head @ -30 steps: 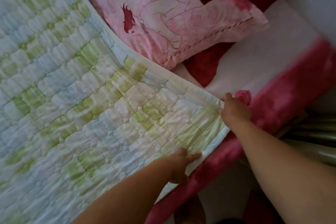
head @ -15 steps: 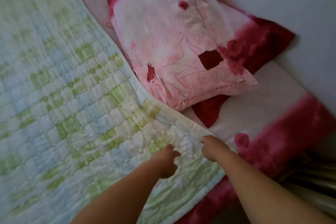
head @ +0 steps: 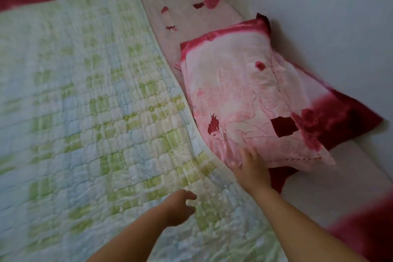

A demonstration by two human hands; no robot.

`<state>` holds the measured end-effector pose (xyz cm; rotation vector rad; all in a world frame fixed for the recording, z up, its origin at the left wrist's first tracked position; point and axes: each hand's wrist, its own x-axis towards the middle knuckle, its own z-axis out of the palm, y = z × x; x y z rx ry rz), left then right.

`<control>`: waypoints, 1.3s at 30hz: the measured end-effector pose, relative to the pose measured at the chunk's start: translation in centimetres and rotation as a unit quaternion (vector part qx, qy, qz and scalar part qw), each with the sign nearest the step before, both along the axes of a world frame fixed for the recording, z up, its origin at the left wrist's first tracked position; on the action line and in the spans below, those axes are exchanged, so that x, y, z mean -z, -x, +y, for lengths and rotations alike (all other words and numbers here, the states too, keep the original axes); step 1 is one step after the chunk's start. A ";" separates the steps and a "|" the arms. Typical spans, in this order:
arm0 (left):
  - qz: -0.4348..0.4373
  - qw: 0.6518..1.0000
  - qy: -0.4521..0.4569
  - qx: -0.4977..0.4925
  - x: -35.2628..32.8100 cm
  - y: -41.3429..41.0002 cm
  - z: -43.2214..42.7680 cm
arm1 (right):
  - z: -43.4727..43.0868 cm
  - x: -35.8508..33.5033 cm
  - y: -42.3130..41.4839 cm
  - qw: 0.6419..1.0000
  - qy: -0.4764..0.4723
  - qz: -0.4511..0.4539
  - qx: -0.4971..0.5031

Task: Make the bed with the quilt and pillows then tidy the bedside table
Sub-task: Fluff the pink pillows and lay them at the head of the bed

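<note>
Now right grip point(head: 252, 169) spread on pillow point(head: 234, 95) beside wall point(head: 319, 6); left grip point(head: 177, 208) slack over quilt point(head: 85, 102).

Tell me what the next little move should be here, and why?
Probably the right hand should grip the near corner of the pillow and square it to the wall. Its spread fingers lie at that corner, the pillow sits slanted, and the quilt is spread flat. The left hand holds nothing.
</note>
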<state>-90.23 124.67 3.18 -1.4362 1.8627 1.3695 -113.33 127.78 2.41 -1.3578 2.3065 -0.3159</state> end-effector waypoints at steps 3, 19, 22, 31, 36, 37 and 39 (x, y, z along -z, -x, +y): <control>0.023 0.996 0.015 -0.081 0.5 2.6 -2.5 | -6.2 -0.5 3.5 0.995 0.006 0.093 -0.033; 0.035 0.966 0.098 -0.238 2.1 22.6 -9.5 | -14.8 -1.1 20.8 1.000 -0.008 0.010 0.005; 0.019 0.968 0.098 -0.229 1.9 25.0 -10.6 | -15.0 -2.2 22.2 1.000 0.011 0.017 -0.013; 0.029 0.964 0.106 -0.240 0.9 28.4 -11.8 | -15.2 -5.5 25.6 0.997 0.067 0.009 -0.048; 0.020 0.955 0.060 -0.291 0.5 30.8 -11.4 | -15.4 -9.1 36.0 0.990 0.037 0.137 -0.007; 0.050 0.955 0.031 -0.290 0.7 31.6 -11.1 | -15.3 -9.2 37.9 0.988 0.008 0.152 0.000; 0.118 0.953 -0.010 -0.279 1.1 33.4 -10.0 | -14.8 -8.6 39.9 0.986 -0.076 0.150 -0.004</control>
